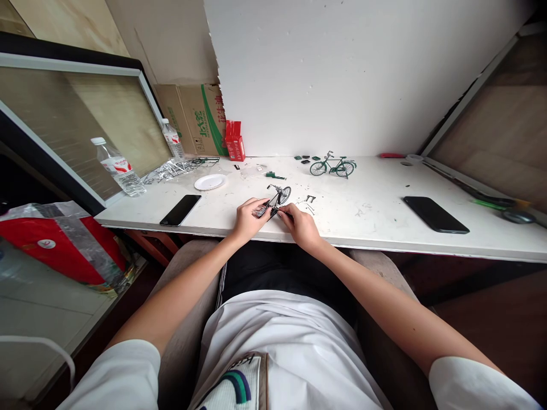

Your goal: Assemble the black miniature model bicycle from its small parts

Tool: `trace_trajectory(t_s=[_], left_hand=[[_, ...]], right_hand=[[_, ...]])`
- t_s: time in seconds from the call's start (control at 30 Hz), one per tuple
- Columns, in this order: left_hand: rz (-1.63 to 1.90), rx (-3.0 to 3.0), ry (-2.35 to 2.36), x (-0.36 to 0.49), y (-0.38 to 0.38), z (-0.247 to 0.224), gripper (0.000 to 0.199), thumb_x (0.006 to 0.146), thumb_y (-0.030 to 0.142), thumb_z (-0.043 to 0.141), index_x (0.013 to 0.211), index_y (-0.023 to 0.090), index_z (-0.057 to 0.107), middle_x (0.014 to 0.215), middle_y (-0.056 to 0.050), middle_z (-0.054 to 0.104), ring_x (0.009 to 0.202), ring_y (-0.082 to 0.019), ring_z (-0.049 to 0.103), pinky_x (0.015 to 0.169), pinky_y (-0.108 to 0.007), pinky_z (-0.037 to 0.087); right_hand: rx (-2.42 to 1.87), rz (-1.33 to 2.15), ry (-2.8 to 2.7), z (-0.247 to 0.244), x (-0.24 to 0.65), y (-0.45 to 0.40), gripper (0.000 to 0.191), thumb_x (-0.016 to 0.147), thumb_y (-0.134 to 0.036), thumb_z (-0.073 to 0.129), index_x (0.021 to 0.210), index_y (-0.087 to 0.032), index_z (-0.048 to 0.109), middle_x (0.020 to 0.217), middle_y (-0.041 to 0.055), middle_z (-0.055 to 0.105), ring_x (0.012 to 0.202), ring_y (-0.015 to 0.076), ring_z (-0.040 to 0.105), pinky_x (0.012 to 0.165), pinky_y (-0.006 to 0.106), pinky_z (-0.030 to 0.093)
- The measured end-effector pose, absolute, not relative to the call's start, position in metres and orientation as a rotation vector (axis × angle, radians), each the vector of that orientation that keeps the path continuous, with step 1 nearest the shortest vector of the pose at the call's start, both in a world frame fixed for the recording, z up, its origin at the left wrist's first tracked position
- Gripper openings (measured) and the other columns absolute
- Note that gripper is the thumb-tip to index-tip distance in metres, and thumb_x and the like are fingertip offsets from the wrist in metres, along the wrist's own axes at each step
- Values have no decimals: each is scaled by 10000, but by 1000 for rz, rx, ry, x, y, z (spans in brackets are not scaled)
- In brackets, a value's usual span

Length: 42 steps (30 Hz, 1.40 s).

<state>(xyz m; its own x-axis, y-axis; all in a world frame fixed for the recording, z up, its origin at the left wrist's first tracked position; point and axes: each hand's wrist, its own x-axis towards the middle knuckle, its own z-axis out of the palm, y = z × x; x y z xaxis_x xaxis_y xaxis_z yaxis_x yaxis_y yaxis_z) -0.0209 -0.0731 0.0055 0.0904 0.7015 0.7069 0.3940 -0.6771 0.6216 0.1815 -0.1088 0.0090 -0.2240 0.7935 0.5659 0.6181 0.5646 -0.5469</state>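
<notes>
Near the front edge of the white table, a small black model bicycle (280, 196) is tilted between my two hands, its spoked wheel and handlebar pointing away from me. My left hand (251, 217) grips its rear end from the left, fingers closed. From the right, my right hand (300, 226) has its thumb and fingers pinched at the lower part of the bicycle; any small piece between those fingertips is hidden. Tiny black parts (310, 199) lie just beyond my right hand. Farther back stands a green model bicycle (333, 165) on its wheels.
Black phones lie at left (180, 210) and right (436, 214). A white plate (211, 182), green parts (276, 176) and a red box (235, 140) are farther back. A water bottle (119, 168) leans at left. A red-handled tool (392, 155) lies by the back wall.
</notes>
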Motion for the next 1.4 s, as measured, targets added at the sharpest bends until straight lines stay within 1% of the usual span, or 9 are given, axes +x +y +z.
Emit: trace_trajectory(t_s=[0.2, 0.5, 0.77, 1.07, 1.23, 1.4], left_hand=[[1611, 2102, 1102, -20, -74, 6, 300, 919, 290, 740, 1191, 176, 795, 1043, -103, 786, 860, -178, 761, 679, -246, 601], [1603, 2118, 1104, -20, -74, 5, 298, 931, 277, 731, 1207, 184, 790, 1054, -101, 780, 878, -180, 756, 685, -248, 594], [1608, 2126, 1107, -20, -74, 6, 298, 930, 278, 725, 1206, 185, 789, 1052, -98, 780, 881, -177, 755, 673, -243, 585], [1598, 2133, 1120, -19, -75, 6, 291, 932, 281, 718, 1201, 191, 783, 1036, -99, 774, 879, -183, 754, 670, -247, 592], [1595, 2135, 1123, -19, -76, 7, 287, 932, 273, 717, 1200, 190, 778, 1042, -98, 772, 876, -178, 749, 678, -244, 589], [1601, 2129, 1112, -18, -76, 7, 284, 929, 269, 719, 1195, 188, 777, 1034, -91, 767, 861, -170, 744, 687, -243, 587]], right_hand=[[-1140, 267, -1948, 11, 181, -110, 239, 1099, -439, 452, 1113, -247, 594, 1002, 75, 800, 792, 254, 745, 718, 338, 505], [-1164, 262, -1954, 12, 181, -111, 231, 1099, -437, 450, 1114, -250, 585, 981, 69, 798, 778, 246, 741, 712, 327, 498], [-1176, 244, -1971, 12, 180, -112, 217, 1104, -416, 439, 1126, -248, 575, 1002, 67, 796, 764, 236, 729, 704, 319, 487], [-1192, 241, -1984, 13, 180, -113, 245, 1112, -435, 418, 1141, -251, 576, 1005, 71, 798, 771, 247, 735, 694, 327, 490], [-1191, 227, -2000, 13, 179, -113, 228, 1114, -425, 418, 1145, -252, 563, 1002, 71, 792, 777, 253, 736, 695, 327, 482], [-1223, 202, -2031, 12, 179, -113, 246, 1123, -428, 388, 1158, -243, 546, 987, 76, 787, 734, 255, 728, 647, 327, 455]])
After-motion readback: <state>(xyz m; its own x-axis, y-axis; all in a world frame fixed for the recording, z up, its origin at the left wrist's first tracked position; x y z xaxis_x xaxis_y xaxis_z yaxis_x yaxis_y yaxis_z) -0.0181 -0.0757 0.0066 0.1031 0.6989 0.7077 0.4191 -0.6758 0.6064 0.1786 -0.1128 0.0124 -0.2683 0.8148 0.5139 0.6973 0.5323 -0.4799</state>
